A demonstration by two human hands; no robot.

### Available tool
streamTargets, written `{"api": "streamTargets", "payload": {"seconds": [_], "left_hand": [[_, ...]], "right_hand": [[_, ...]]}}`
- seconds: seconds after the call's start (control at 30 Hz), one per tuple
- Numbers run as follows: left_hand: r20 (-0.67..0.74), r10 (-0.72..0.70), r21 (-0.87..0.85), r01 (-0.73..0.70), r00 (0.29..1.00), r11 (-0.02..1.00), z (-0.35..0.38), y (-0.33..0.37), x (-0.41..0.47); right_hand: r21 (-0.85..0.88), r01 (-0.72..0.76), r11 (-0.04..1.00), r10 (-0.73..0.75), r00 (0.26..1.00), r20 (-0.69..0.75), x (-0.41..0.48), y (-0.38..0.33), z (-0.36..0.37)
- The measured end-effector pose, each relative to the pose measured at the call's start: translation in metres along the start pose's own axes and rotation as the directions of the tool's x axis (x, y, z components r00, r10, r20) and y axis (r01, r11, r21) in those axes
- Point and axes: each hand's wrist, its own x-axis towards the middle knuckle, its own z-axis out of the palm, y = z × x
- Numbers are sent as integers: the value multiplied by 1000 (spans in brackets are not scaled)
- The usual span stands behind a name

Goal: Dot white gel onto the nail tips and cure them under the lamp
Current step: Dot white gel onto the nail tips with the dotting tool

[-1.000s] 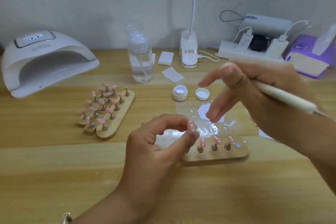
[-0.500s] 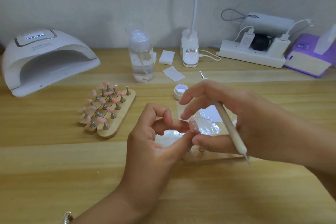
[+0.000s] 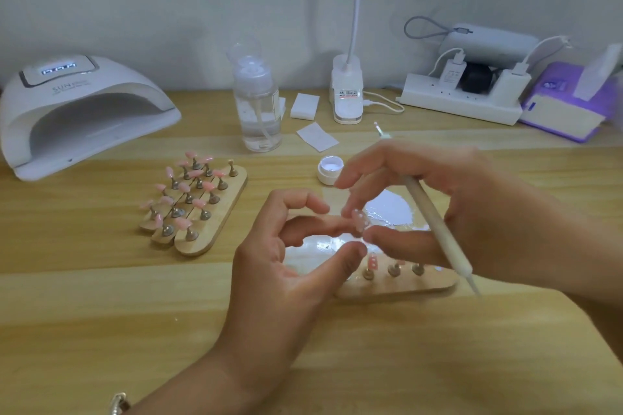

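One dotted nail tip is pinched between my left hand and right hand above the desk; the right also grips the dotting pen. Many pink tips nearer the left edge look undotted, and curing under the lamp remains.

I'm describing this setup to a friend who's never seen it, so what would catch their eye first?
Both hands meet mid-table: the left hand and right hand hold fingertips together on a pink nail tip with white dots, the right also gripping a dotting pen. Next comes the big white lamp at far left, then the wooden stands crowded with pink tips just right of it.
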Motion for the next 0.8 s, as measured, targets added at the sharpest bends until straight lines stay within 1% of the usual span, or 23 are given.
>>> {"api": "streamTargets", "payload": {"seconds": [0.03,0.07,0.13,0.17,0.2,0.3,0.4,0.47,0.63,0.8], "left_hand": [[15,-5,20,4,1000,1000,1,1,0],[27,-5,38,4,1000,999,1,1,0],[43,0,63,-2,999,998,2,2,1],[48,9,92,-13,999,996,2,3,1],[56,12,139,-20,998,990,2,2,0],[86,-47,326,16,995,945,4,-2,-1],[145,-30,459,-40,989,888,6,-7,0],[185,-21,522,-80,982,849,6,-10,0],[199,10,622,-134,980,771,6,-17,0],[207,5,646,-140,978,751,5,-18,0]], "right_hand": [[157,-35,987,51,994,-97,-10,4,-3],[189,-30,982,63,983,-173,-10,6,-8],[188,-29,982,73,970,-233,-28,14,-18],[184,-41,982,86,967,-242,-30,21,-20],[178,-69,982,110,966,-233,-38,27,-19],[225,-146,963,193,960,-202,-58,37,-13],[300,-232,925,287,945,-155,-74,42,2],[356,-249,901,321,934,-157,-79,45,8],[401,-262,878,337,932,-131,-83,46,14],[393,-292,872,362,925,-116,-85,46,20]]}}
